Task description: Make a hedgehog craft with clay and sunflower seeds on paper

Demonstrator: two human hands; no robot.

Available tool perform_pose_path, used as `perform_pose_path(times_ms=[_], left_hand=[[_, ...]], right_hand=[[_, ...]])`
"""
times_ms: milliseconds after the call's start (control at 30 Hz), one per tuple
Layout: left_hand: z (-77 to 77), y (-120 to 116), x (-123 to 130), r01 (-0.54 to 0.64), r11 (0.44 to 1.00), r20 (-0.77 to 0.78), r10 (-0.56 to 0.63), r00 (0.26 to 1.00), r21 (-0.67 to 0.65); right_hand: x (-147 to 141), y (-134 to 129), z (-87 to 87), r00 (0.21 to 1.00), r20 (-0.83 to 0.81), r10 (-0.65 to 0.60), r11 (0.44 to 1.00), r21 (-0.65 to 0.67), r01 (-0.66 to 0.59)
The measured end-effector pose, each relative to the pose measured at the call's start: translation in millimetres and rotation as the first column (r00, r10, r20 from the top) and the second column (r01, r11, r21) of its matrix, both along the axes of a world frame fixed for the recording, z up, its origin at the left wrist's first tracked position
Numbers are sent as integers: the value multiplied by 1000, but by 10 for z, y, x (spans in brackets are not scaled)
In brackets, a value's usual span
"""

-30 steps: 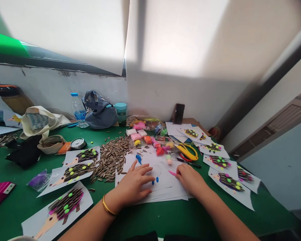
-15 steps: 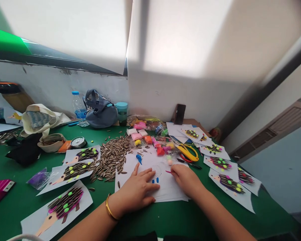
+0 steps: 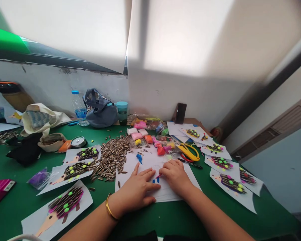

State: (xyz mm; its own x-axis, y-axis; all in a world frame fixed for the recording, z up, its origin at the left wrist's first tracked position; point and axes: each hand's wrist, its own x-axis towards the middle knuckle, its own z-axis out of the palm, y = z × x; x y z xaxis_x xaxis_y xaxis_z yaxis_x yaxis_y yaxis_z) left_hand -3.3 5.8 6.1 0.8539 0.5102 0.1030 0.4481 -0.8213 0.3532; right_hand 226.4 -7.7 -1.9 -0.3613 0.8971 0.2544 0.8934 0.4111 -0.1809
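Note:
My left hand (image 3: pixel 141 185) lies flat with fingers spread on a white sheet of paper (image 3: pixel 188 184), holding it against the table. My right hand (image 3: pixel 175 175) pinches a thin pink pointed stick (image 3: pixel 158 176), most of it hidden by the fingers. Its tip is just above two small blue clay pieces (image 3: pixel 158 180) on the paper; whether it touches them I cannot tell. A faint round pencil outline shows above these pieces, partly covered by my right hand. Farther up the sheet sits a larger blue lump of clay (image 3: pixel 139 158).
Sunflower seeds (image 3: pixel 112 155) are heaped left of the paper. Behind lie bagged coloured clay (image 3: pixel 148 139) and yellow-handled scissors (image 3: pixel 189 153). Hedgehog pictures made with seeds stand out at left (image 3: pixel 65 204) and right (image 3: pixel 233 187). A phone (image 3: pixel 180 113) leans on the wall.
My right hand has moved left across the paper with the pink stick, up to the blue clay pieces. My left hand has stayed in place.

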Motion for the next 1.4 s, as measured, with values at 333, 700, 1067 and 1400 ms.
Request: perform_pose_path(times_ms=[333, 700, 1067, 1400], left_hand=[[18, -2, 1, 1, 1000, -11, -1, 1000, -14], [-1, 9, -10, 5, 1000, -14, -6, 1000, -18], [2, 50, -18, -89, 996, 80, 91, 993, -23], [9, 79, -7, -100, 995, 118, 98, 988, 5]], right_hand=[[21, -18, -7, 1000, 10, 16, 1000, 24, -16], [79, -38, -58, 993, -106, -46, 995, 87, 56], [460, -276, -269, 954, -127, -271, 956, 79, 282], [394, -287, -204, 941, -225, -255, 955, 93, 281]])
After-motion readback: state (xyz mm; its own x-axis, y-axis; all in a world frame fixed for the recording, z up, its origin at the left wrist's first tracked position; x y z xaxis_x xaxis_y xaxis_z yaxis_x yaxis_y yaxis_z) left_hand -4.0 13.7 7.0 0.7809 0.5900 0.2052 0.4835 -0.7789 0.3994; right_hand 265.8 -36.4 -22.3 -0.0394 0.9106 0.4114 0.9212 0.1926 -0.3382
